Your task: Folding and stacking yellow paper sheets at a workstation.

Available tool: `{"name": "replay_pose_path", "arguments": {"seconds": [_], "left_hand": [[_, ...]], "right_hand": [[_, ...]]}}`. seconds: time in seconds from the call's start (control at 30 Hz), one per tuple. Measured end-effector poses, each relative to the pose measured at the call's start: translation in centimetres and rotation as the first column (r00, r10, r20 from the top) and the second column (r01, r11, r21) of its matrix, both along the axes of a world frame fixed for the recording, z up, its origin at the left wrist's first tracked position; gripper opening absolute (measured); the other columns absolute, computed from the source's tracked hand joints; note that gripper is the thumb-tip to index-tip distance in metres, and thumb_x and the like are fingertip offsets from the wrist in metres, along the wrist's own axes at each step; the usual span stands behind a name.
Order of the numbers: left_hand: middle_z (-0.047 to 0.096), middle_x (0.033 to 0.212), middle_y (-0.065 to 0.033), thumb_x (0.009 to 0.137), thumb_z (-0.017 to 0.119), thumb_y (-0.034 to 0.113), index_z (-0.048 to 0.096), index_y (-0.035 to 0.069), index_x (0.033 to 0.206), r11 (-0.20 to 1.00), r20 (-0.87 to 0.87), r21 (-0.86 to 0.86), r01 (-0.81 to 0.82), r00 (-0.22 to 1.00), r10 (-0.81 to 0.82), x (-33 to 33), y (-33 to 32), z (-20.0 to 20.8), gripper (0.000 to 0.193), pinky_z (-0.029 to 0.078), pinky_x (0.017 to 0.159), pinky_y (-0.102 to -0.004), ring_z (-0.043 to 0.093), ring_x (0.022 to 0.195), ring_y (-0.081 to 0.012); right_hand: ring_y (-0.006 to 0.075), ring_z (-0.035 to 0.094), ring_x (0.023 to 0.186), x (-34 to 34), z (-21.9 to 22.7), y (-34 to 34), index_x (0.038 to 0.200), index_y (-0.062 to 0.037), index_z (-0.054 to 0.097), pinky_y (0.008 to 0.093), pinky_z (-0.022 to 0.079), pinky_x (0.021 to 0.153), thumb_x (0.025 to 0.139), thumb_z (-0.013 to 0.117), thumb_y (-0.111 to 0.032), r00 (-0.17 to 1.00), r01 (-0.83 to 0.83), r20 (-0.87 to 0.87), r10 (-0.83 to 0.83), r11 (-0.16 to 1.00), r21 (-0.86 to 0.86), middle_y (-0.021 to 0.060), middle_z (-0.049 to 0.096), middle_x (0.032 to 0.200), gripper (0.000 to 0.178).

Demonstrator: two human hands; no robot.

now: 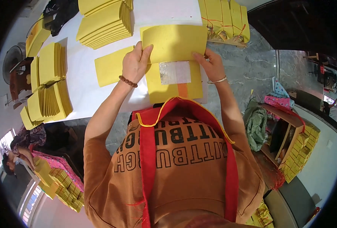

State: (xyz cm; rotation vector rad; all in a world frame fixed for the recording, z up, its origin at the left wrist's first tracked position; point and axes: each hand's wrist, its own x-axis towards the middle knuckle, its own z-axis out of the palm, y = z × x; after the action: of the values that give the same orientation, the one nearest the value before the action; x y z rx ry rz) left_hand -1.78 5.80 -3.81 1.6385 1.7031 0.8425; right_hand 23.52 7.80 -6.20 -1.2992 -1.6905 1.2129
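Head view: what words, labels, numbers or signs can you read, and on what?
Brown shirt: rows of large block letters, upside down here, partly covered by the red apron; wording not copied.
Yellow paper, silver patch, orange strip: no lettering visible.
Yellow bundles at right: too small to tell whether they bear print.

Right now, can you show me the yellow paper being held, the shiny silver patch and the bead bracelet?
Yellow paper point(175, 42): head view, middle of its upper part.
Silver patch point(174, 73): head view, middle of its shiny face.
Bead bracelet point(128, 81): head view, beads midway along.
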Motion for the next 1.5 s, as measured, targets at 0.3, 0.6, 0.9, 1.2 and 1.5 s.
{"name": "replay_pose_path", "arguments": {"seconds": [0.3,0.6,0.9,1.2,1.5], "left_hand": [[0.05,0.053,-0.0143,0.085,0.056,0.031,0.05,-0.001,0.074,0.98,0.076,-0.189,-0.06,0.994,0.075,-2.0,0.8,-1.8,0.034,0.036,0.046,-0.0353,0.045,0.046,-0.0257],[0.052,0.051,-0.0061,0.084,0.06,0.026,0.052,0.0,0.078,0.955,0.192,-0.263,-0.137,0.963,0.191,-1.4,1.3,-1.1,0.028,0.035,0.045,-0.0289,0.044,0.045,-0.0119],[0.059,0.065,-0.0087,0.079,0.065,0.028,0.048,0.002,0.104,0.939,0.125,-0.302,-0.167,0.969,0.213,-2.3,1.3,0.4,0.04,0.041,0.053,-0.0312,0.055,0.058,-0.0167],[0.037,0.135,-0.0093,0.075,0.06,0.042,0.046,0.013,0.126,0.782,-0.615,0.216,0.584,0.704,-0.355,1.2,2.9,0.7,0.06,0.021,0.104,-0.045,0.03,0.126,-0.0277],[0.033,0.138,-0.007,0.073,0.059,0.05,0.039,0.02,0.131,0.806,-0.646,0.177,0.564,0.685,-0.337,0.6,2.6,-1.6,0.068,0.019,0.104,-0.047,0.028,0.127,-0.0262]], "right_hand": [[0.006,0.055,0.069,-3.0,0.5,-0.2,0.121,-0.003,0.048,0.0194,0.045,0.062,0.081,0.062,-0.005,0.974,0.166,-0.129,-0.184,0.977,-0.137,0.0027,0.06,0.086,0.043],[0.0037,0.054,0.068,-3.3,-0.3,0.1,0.122,-0.0031,0.05,0.0176,0.044,0.058,0.082,0.062,-0.005,0.979,0.196,-0.026,-0.201,0.971,-0.138,0.0037,0.061,0.092,0.042],[0.0035,0.052,0.064,-4.4,0.0,-0.1,0.12,-0.0034,0.053,0.0176,0.043,0.056,0.08,0.063,-0.008,0.97,0.233,0.095,-0.224,0.968,-0.093,0.0036,0.062,0.088,0.041],[0.0107,0.056,0.061,-4.5,0.0,0.0,0.117,-0.0058,0.056,0.0232,0.045,0.057,0.077,0.065,-0.013,0.966,0.247,0.092,-0.241,0.968,-0.056,0.0082,0.063,0.085,0.042],[0.0246,0.051,0.104,-5.0,2.6,-1.9,0.119,-0.009,0.053,0.0429,0.034,0.091,0.076,0.065,-0.022,0.812,-0.189,0.561,-0.161,0.836,0.515,0.009,0.054,0.113,0.046]]}}
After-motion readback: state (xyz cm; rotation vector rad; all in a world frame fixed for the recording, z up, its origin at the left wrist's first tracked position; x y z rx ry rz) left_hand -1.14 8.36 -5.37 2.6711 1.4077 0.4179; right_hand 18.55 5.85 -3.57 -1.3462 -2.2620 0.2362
